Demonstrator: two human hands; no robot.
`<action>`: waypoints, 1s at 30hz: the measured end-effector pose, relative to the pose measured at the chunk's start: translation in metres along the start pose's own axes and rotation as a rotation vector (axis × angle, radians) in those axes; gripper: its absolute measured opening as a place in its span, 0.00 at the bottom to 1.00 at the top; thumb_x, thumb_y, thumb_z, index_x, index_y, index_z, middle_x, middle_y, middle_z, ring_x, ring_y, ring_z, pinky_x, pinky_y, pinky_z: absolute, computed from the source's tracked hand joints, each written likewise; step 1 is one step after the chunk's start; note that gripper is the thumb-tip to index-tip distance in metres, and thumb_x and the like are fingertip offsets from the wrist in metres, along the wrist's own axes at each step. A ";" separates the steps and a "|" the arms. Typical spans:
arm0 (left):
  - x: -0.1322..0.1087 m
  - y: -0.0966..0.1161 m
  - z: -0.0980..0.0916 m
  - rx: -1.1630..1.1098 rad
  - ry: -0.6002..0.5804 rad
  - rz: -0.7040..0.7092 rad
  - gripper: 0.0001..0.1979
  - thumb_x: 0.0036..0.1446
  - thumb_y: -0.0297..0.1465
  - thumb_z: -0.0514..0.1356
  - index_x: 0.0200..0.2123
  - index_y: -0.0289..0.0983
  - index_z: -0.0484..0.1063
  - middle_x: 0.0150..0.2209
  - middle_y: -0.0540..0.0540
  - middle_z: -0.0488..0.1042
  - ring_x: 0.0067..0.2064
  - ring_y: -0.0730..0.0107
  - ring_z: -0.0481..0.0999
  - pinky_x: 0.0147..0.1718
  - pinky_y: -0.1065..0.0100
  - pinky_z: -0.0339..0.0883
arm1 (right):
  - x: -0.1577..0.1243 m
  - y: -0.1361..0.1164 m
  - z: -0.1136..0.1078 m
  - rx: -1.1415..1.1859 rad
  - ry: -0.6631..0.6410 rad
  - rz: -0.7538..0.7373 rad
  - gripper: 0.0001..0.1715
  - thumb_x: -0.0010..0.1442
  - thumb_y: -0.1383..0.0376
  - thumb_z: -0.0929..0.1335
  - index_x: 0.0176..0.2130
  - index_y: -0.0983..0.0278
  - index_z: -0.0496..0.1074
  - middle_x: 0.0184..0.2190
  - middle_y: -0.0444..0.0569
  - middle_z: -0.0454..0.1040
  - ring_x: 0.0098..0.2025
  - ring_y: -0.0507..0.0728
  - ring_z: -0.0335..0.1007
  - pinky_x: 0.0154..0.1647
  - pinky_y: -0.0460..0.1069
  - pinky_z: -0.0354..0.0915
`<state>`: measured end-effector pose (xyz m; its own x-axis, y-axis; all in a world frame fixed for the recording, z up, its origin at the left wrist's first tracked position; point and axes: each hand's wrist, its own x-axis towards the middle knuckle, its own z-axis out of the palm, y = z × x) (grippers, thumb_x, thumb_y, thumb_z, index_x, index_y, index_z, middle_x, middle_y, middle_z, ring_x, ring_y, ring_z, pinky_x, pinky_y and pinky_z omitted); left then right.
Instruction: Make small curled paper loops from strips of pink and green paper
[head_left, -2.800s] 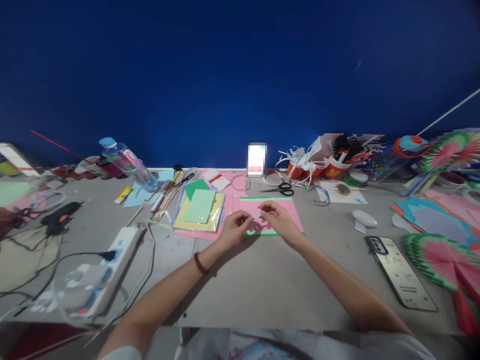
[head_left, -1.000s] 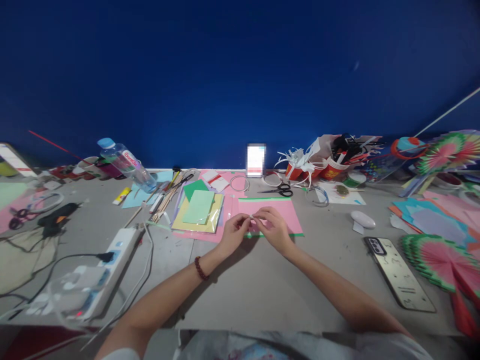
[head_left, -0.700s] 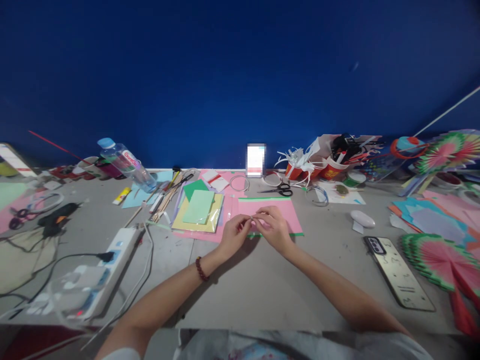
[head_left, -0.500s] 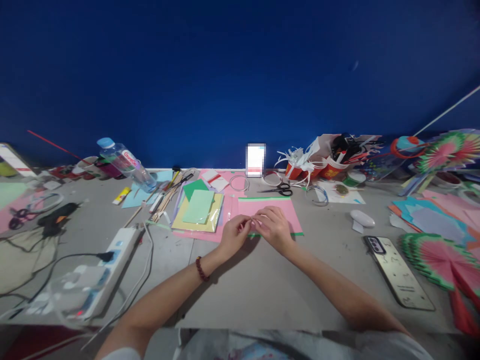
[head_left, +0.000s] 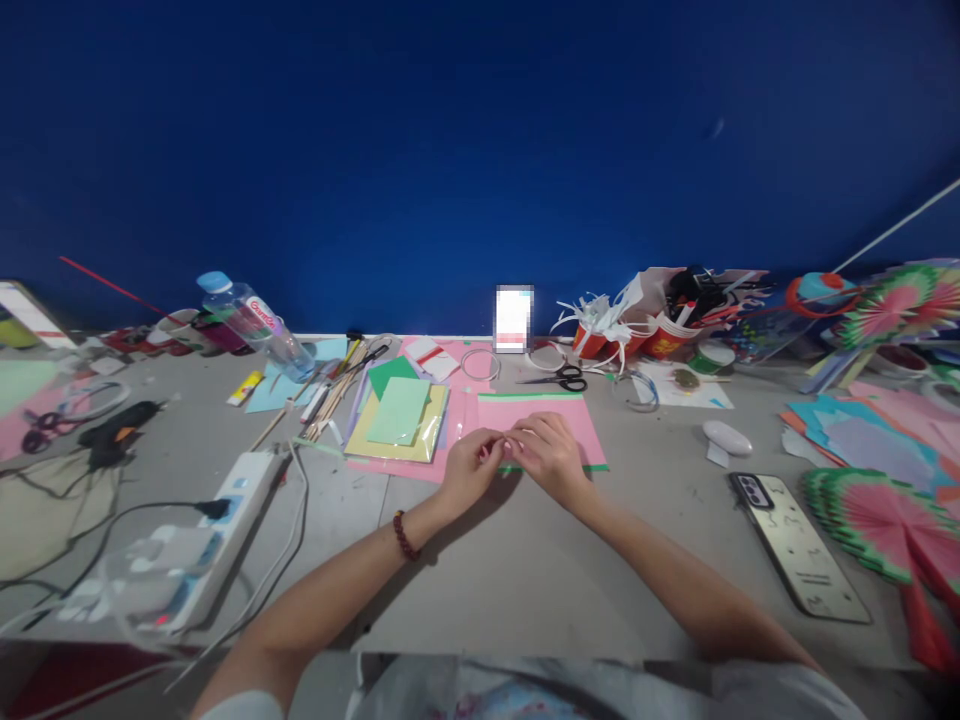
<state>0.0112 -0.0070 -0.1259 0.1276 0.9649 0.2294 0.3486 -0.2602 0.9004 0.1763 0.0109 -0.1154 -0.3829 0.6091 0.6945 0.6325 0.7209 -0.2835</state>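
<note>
A pink sheet of paper with green strips along its far and near edges (head_left: 589,435) lies flat under my hands. My left hand (head_left: 472,465) is over its left part, thumb and fingertips pinched together. From the right, my right hand (head_left: 553,455) reaches in with bent fingers, its thumb and index meeting the left fingertips. Whatever is between the fingertips is too small to make out. Left of the hands lies a stack of green and yellow paper in a clear sleeve (head_left: 397,412). Black scissors (head_left: 566,378) rest beyond the pink sheet.
At left are a white power strip (head_left: 229,530), a tilted plastic bottle (head_left: 259,320) and wooden sticks (head_left: 334,400). Red cups of paper scraps (head_left: 667,338) stand at the back right. Nearer on the right lie a phone (head_left: 799,545) and a folded paper fan (head_left: 874,520).
The hands keep nearly the same pose, fingertips still together over the pink sheet. Only the camera view has shifted slightly.
</note>
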 end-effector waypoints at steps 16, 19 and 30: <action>0.000 0.002 0.003 -0.029 0.025 0.012 0.09 0.59 0.32 0.56 0.32 0.35 0.75 0.29 0.47 0.76 0.29 0.72 0.69 0.28 0.71 0.60 | 0.000 -0.005 0.005 0.246 0.058 0.203 0.06 0.59 0.68 0.67 0.32 0.61 0.75 0.32 0.49 0.76 0.38 0.58 0.69 0.42 0.54 0.62; 0.001 0.005 0.002 -0.037 0.060 0.024 0.09 0.58 0.31 0.56 0.30 0.35 0.75 0.27 0.47 0.75 0.28 0.72 0.70 0.27 0.71 0.61 | 0.004 -0.002 0.009 0.669 0.091 0.634 0.03 0.51 0.66 0.71 0.26 0.62 0.74 0.29 0.47 0.74 0.36 0.56 0.68 0.40 0.52 0.63; 0.002 0.009 -0.004 -0.159 0.138 0.033 0.10 0.58 0.32 0.56 0.27 0.35 0.71 0.25 0.49 0.70 0.27 0.74 0.67 0.26 0.73 0.61 | 0.013 0.022 0.008 1.192 0.295 1.205 0.13 0.43 0.58 0.73 0.25 0.63 0.69 0.21 0.42 0.67 0.22 0.49 0.62 0.21 0.45 0.61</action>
<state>0.0109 -0.0068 -0.1157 0.0043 0.9545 0.2982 0.1942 -0.2933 0.9361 0.1800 0.0374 -0.1181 0.1091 0.9711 -0.2124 -0.4142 -0.1498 -0.8978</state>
